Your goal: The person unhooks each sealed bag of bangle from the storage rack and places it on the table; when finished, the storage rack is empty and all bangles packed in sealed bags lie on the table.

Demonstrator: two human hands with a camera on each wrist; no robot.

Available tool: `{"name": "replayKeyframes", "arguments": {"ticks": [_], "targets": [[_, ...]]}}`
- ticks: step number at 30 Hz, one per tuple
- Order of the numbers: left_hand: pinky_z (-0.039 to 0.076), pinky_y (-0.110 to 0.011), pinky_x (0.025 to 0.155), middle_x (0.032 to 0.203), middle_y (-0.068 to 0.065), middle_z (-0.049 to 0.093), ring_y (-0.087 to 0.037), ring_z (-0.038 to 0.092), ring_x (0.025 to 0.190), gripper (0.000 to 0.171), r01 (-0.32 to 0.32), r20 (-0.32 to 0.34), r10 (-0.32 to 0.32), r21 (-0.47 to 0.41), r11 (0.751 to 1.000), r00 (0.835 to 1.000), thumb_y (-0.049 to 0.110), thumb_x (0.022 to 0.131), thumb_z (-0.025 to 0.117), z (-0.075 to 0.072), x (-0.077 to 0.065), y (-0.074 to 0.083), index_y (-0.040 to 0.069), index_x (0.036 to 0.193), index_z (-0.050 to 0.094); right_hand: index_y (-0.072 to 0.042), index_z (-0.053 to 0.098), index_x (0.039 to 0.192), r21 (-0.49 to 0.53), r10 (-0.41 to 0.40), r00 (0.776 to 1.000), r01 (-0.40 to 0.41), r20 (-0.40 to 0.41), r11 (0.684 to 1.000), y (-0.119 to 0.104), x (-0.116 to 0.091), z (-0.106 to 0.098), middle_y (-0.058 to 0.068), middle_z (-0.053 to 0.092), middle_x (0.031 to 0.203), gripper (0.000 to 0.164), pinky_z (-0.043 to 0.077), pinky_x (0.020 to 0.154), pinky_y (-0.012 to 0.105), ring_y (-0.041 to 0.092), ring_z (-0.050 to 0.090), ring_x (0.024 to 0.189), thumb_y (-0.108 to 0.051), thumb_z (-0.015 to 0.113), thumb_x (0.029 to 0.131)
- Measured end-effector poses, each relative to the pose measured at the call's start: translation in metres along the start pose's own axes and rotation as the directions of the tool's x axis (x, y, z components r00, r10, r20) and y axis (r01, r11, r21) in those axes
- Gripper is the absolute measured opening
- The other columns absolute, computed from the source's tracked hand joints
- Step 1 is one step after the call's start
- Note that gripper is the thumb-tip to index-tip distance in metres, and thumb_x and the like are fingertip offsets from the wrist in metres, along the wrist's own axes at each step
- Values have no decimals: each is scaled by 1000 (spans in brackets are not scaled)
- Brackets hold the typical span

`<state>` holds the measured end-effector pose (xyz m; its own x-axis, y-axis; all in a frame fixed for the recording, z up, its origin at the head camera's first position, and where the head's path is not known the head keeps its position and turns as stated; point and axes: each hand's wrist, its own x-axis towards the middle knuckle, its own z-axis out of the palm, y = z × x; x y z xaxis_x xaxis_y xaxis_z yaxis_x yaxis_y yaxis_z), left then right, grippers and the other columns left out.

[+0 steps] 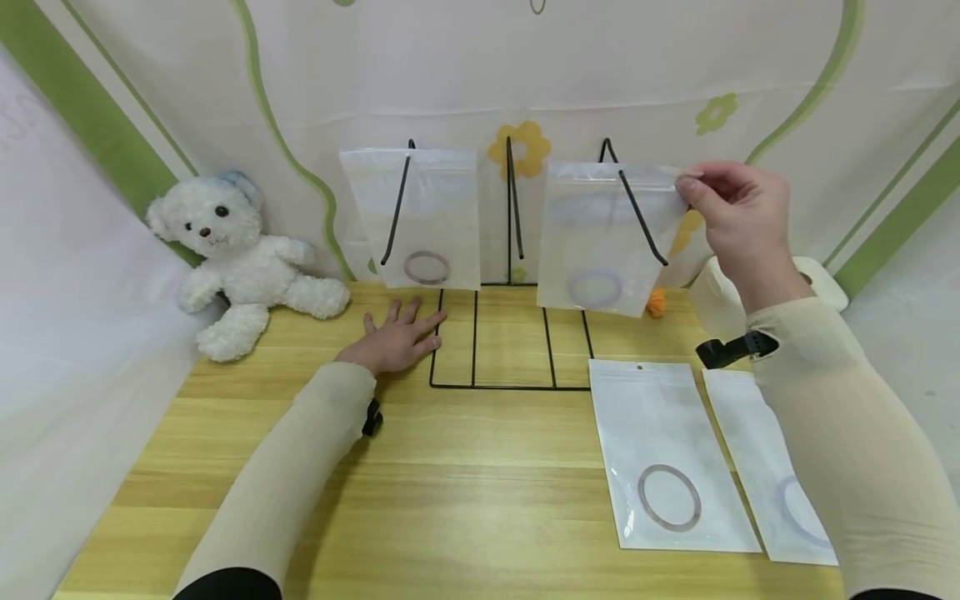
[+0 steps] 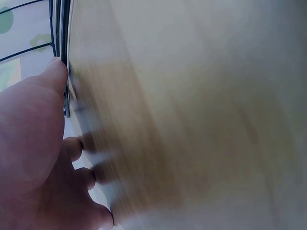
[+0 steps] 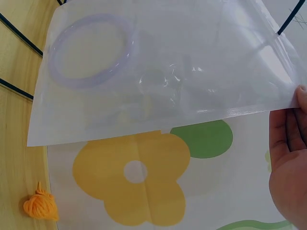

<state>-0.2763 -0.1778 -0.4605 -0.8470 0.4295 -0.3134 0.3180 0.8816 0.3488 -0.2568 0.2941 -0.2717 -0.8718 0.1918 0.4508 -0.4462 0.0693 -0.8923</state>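
My right hand point(image 1: 746, 221) pinches the top right corner of a clear-fronted zip bag point(image 1: 600, 242) that hangs on the right hook of a black wire rack point(image 1: 510, 387). Inside this bag lies a pale lilac bangle point(image 3: 91, 50). A second zip bag point(image 1: 431, 212), with a brownish-pink bangle point(image 1: 427, 267) in it, hangs from the left hook. Between them the middle hook point(image 1: 516, 200) is bare. My left hand point(image 1: 393, 340) rests with spread fingers on the table, its fingertips at the left side of the rack's base.
Two more bags lie on the wooden table point(image 1: 450, 500) at right: one bag point(image 1: 630, 433) holds a brownish-pink bangle, the other bag point(image 1: 738, 408), a lilac one, partly under my right arm. A white teddy bear point(image 1: 240, 258) sits back left. Behind the rack are an orange yarn ball point(image 3: 41, 206) and a white roll point(image 1: 716, 296).
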Motion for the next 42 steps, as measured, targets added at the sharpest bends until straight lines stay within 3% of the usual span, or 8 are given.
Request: {"name": "replayKeyframes", "arguments": {"ticks": [4, 11, 17, 25, 36, 42], "targets": [[-11, -88, 118, 184, -7, -9, -48, -15, 167, 66, 10, 0, -10, 26, 1000, 1000, 69, 111, 33, 3, 4, -6, 49, 172, 17, 4, 83, 100, -2, -15, 1000, 15, -4, 1000, 0, -3, -2, -3, 80, 85, 15, 57, 73, 13, 9, 66, 76, -5, 88, 89], [-14, -87, 118, 184, -12, -8, -50, -15, 166, 65, 7, 3, -7, 0, 1000, 1000, 64, 113, 35, -2, -2, 2, 44, 173, 19, 5, 82, 99, -16, -38, 999, 38, -7, 999, 0, -9, -3, -3, 80, 83, 14, 57, 72, 13, 8, 67, 74, -4, 87, 90], [-13, -87, 118, 184, -8, -9, -48, -15, 167, 67, 11, -1, -11, 19, 1000, 1000, 71, 110, 31, 4, 5, -7, 49, 171, 16, 8, 81, 97, 13, -70, 997, 70, -11, 997, -1, -14, -5, -1, 80, 81, 13, 58, 70, 14, 8, 68, 72, 0, 87, 89], [-14, -87, 118, 184, -8, -9, -48, -15, 167, 66, 4, -1, -4, 5, 1000, 1000, 69, 111, 33, 4, 6, -7, 47, 172, 18, 11, 80, 97, 52, -76, 997, 77, -19, 996, -4, -26, -8, 1, 80, 81, 14, 58, 70, 15, 10, 68, 71, 3, 87, 88], [-13, -91, 114, 183, -15, -5, -54, -12, 165, 70, -16, -4, 16, 0, 1000, 1000, 73, 110, 29, -4, -7, 8, 45, 173, 19, 13, 79, 96, 56, -82, 997, 83, -9, 995, -8, -42, -14, 3, 80, 81, 13, 59, 70, 15, 10, 69, 70, 5, 85, 88], [-12, -90, 116, 184, -13, -6, -51, -13, 166, 70, -11, -10, 11, 2, 1000, 1000, 74, 109, 27, -1, -5, 4, 46, 172, 17, 17, 77, 95, 89, -108, 994, 108, -11, 990, -8, -48, -16, 5, 80, 80, 13, 59, 68, 15, 11, 69, 69, 9, 84, 88]]}}
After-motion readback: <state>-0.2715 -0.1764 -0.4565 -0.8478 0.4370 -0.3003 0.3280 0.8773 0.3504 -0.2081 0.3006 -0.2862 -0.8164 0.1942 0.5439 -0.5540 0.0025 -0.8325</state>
